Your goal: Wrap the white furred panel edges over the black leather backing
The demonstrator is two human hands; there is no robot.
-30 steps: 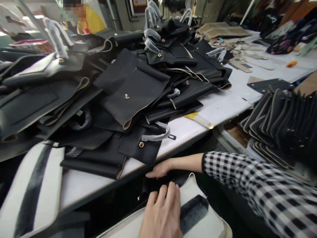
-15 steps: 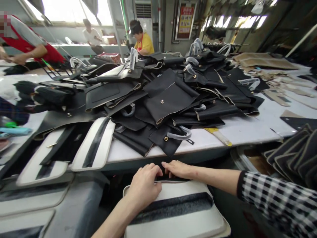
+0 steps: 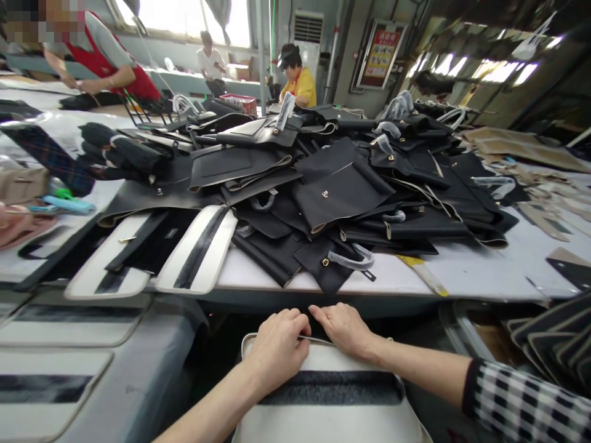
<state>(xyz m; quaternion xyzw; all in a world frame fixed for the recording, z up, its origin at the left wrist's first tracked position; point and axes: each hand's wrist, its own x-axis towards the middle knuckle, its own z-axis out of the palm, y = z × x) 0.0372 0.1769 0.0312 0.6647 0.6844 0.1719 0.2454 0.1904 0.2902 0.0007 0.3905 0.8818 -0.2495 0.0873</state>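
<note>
In front of me lies a white bag panel (image 3: 355,424) with a wide black strip across it. At its far edge my left hand (image 3: 284,344) is closed, its thumb on the white face and its fingers curled over the rim. My right hand (image 3: 344,329) bends over the same edge, just to the right. Its thumb points toward the left hand, and its other fingertips are hidden behind the panel. More white may lie beneath, but I cannot tell how many layers.
Beyond the panel, a white-topped table (image 3: 383,280) bears a heap of black leather bag pieces (image 3: 346,191). Similar white panels (image 3: 198,252) lie at left, some on a grey surface (image 3: 133,369). Dark pieces (image 3: 558,332) stand stacked at right. Several people work farther back.
My view has swung left, so the scene sits farther right. My right hand has bent further down over the panel's far edge. The left hand keeps its grip there.
</note>
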